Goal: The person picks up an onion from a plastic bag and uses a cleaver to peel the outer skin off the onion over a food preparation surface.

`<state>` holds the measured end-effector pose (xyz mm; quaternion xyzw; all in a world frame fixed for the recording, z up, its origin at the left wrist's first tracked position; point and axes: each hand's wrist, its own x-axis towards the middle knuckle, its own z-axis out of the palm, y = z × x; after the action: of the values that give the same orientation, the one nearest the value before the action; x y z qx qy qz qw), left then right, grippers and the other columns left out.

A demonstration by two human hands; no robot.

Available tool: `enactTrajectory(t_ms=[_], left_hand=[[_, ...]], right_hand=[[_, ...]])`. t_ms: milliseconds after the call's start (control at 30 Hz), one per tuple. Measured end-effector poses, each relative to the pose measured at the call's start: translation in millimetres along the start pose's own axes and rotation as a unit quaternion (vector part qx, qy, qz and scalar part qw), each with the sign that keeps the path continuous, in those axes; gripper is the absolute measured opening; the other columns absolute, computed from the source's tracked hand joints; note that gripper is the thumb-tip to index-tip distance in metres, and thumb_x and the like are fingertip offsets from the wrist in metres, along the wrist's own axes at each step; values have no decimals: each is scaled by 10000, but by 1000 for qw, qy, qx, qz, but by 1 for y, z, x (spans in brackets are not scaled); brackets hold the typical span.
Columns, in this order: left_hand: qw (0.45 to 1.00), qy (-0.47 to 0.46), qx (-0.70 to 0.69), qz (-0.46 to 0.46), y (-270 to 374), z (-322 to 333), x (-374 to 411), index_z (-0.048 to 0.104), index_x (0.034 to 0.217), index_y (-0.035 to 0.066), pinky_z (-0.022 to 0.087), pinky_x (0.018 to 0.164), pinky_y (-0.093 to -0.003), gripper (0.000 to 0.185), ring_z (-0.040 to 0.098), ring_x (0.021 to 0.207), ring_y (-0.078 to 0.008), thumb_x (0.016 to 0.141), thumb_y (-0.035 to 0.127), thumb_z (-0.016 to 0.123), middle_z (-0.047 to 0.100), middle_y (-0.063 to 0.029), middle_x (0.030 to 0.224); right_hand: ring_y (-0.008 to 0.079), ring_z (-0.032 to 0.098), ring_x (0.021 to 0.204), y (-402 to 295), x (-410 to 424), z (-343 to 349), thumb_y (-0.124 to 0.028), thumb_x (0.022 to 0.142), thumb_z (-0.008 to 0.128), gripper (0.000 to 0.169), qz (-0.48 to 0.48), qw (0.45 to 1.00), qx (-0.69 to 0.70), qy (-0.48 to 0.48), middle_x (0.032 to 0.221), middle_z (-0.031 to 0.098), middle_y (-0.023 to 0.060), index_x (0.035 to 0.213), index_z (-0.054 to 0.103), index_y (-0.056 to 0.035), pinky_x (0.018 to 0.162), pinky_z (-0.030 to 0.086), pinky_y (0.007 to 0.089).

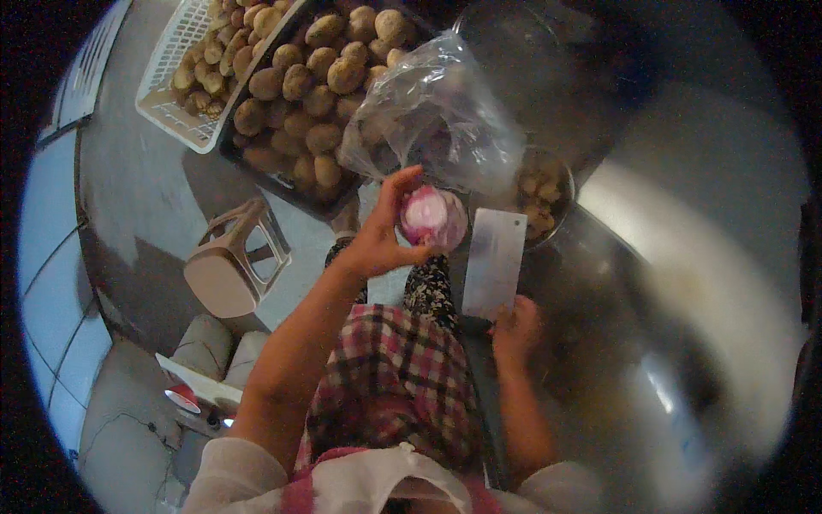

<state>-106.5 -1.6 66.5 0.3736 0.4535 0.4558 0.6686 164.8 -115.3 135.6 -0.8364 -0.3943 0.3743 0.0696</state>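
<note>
Near the middle of the view, my left hand (379, 231) holds a purple-and-white onion (433, 217), with fingers and thumb around its left side; a pale patch shows on it. To its right, my right hand (517, 327) grips the lower end of a cleaver, whose broad metal blade (494, 260) stretches away from me beside the onion. A clear plastic bag (449, 122) with dark purplish things inside lies just beyond the onion. Behind the blade is a round clear-rimmed container (570, 186) with brownish pieces in it.
A dark crate (279, 186) full of potatoes stands ahead, beside a white perforated basket (148, 96) of potatoes or similar pieces. A beige plastic stool (221, 283) is on the floor at left. A shiny metal surface (603, 308) extends along my right.
</note>
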Motion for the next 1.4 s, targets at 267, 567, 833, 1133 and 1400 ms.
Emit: enactTrajectory(t_ms=[267, 567, 833, 1133, 1400], left_hand=[[997, -22, 55, -51, 102, 44, -65, 350, 1321, 54, 315, 1041, -347, 882, 451, 1182, -213, 591, 182, 827, 480, -97, 1228], [994, -65, -25, -82, 136, 75, -106, 399, 1290, 72, 374, 998, -334, 741, 489, 1132, -200, 672, 211, 785, 503, -90, 1190], [976, 51, -171, -128, 211, 114, -166, 377, 1314, 123, 457, 938, -355, 679, 529, 1090, -233, 719, 130, 706, 492, -103, 1191], [928, 131, -348, 10, 235, 124, -230, 383, 1263, 140, 440, 967, -511, 526, 492, 1179, -308, 834, 297, 645, 475, -142, 1275], [865, 75, -494, 47, 173, 92, -243, 314, 1339, 182, 453, 956, -471, 664, 488, 1180, -315, 811, 282, 704, 466, -146, 1287]], right_hand=[[89, 520, 663, -76, -47, 0, -105, 875, 598, 328, -76, 962, 260, 18, 856, 612, 25, 1183, 512, -28, 551, 439, 252], [118, 530, 677, -93, -70, -50, -201, 850, 630, 280, 138, 868, 462, -116, 899, 562, 26, 1073, 531, -64, 514, 411, 239], [154, 551, 684, -105, -102, -126, -104, 793, 623, 366, 89, 838, 477, -251, 880, 551, 37, 1129, 478, -88, 466, 426, 219], [286, 603, 937, -164, -151, -182, -113, 747, 712, 497, -208, 903, 268, -263, 1096, 609, 123, 1194, 507, -38, 811, 504, 387], [280, 597, 913, -214, -191, -192, -113, 729, 695, 210, -692, 691, 103, -181, 1073, 624, 138, 878, 552, -74, 782, 491, 386]])
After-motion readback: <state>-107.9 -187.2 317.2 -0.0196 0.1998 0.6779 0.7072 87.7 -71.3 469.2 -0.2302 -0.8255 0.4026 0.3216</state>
